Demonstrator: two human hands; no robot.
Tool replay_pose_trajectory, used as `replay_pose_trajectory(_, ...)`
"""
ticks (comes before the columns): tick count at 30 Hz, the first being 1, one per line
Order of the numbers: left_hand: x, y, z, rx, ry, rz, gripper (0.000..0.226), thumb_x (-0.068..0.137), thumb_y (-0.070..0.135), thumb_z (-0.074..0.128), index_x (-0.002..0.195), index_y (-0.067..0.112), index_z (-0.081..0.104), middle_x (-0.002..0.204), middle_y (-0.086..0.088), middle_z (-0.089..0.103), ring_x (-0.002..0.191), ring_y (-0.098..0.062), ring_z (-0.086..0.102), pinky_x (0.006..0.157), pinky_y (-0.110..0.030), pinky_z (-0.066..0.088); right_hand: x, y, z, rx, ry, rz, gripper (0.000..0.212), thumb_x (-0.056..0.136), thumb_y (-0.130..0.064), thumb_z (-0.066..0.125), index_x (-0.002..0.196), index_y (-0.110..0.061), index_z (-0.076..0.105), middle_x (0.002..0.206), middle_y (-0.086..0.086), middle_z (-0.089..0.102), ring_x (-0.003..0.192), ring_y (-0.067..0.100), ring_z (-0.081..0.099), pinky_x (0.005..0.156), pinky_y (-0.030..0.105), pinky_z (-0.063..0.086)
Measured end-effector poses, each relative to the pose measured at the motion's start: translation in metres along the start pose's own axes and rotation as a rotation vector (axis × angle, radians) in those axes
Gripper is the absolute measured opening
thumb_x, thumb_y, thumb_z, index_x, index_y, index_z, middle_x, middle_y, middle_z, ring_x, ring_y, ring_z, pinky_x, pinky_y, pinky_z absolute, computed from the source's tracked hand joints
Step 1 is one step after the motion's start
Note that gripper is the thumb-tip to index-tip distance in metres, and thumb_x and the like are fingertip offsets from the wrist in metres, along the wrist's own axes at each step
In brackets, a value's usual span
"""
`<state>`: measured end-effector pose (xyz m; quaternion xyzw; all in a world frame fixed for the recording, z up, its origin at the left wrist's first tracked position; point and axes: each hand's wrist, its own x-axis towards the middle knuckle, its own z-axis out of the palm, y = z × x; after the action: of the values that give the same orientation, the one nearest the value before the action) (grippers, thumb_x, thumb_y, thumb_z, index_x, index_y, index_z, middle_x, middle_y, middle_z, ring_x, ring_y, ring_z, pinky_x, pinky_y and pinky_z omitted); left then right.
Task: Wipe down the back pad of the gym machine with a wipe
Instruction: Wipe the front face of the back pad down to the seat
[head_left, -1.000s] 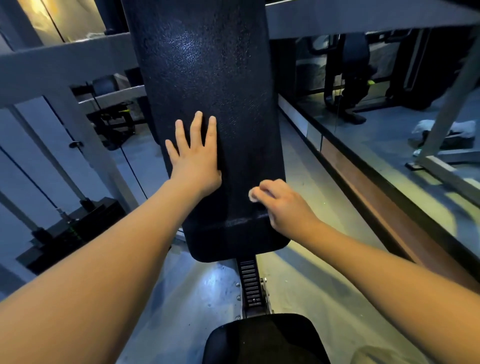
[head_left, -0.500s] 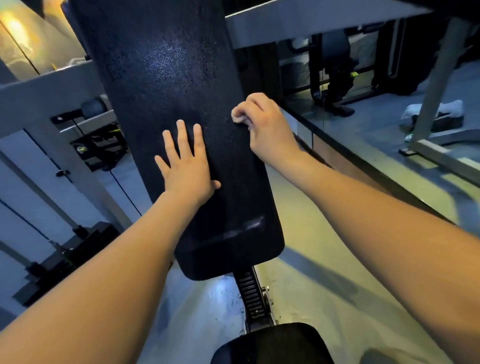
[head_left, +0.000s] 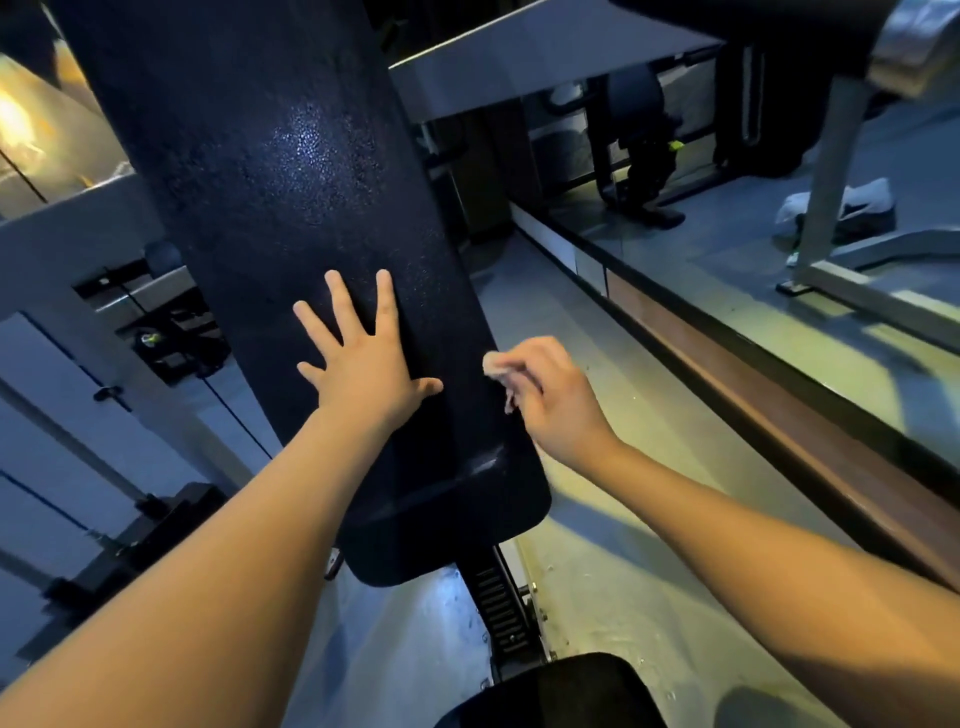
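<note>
Right hand has dropped since half a second ago: it was up on the right edge of the tall black textured vinyl back pad, above the other hand, and now sits lower on that same edge, about level with the left thumb. Left hand has stayed put on the pad, fingers spread a bit wider than before.

Current state:
- Left hand: flat on the pad's lower middle, palm down, fingers straight and splayed, thumb pointing toward the pad's right edge. Holding nothing.
- Right hand: fingers curled, pinching a small crumpled white wipe at the fingertips. Hand is motion-blurred.
- Wipe: at the pad's right edge, lower half, just right of the left thumb. Looks to be on the edge, but with the blur I can't confirm contact.
- Pad: upright, leaning slightly, sheen on the upper middle, a crease line near its rounded bottom end.

Around the pad:
- Below its bottom end: black notched adjuster rail, running down to a black cushioned seat pad at the frame's bottom edge.
- Left of the pad: dark weight stack low down.
- Right of the pad, well apart: pale grey frame post, with a white folded towel on the floor behind it.
</note>
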<state>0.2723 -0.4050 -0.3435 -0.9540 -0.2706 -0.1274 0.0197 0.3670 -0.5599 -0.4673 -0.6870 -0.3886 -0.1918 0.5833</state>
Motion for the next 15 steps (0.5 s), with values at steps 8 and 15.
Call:
replay_pose_trajectory(8,0.006,0.005,0.007,0.054,0.021,-0.035,0.133,0.082,0.052,0.078,0.151,0.036,-0.034,0.151,-0.008,-0.052,0.143,-0.049,-0.035,0.113,-0.077,0.017,0.131,-0.032,0.020,0.262,0.112,0.292,0.010,0.101,-0.015,0.057,0.100,-0.023,0.064,0.103,-0.006,0.067,0.093,0.008,0.061,0.076,0.023,0.047)
replay_pose_trajectory(15,0.010,0.004,0.014,0.053,0.041,-0.022,0.132,0.083,0.049,0.079,0.152,0.034,-0.033,0.152,-0.010,-0.050,0.143,-0.050,-0.034,0.112,-0.078,0.016,0.142,-0.025,0.008,0.283,-0.044,0.279,0.010,0.105,-0.014,0.052,0.104,-0.020,0.059,0.083,-0.010,0.060,0.066,0.005,0.052,0.061,0.025,0.042)
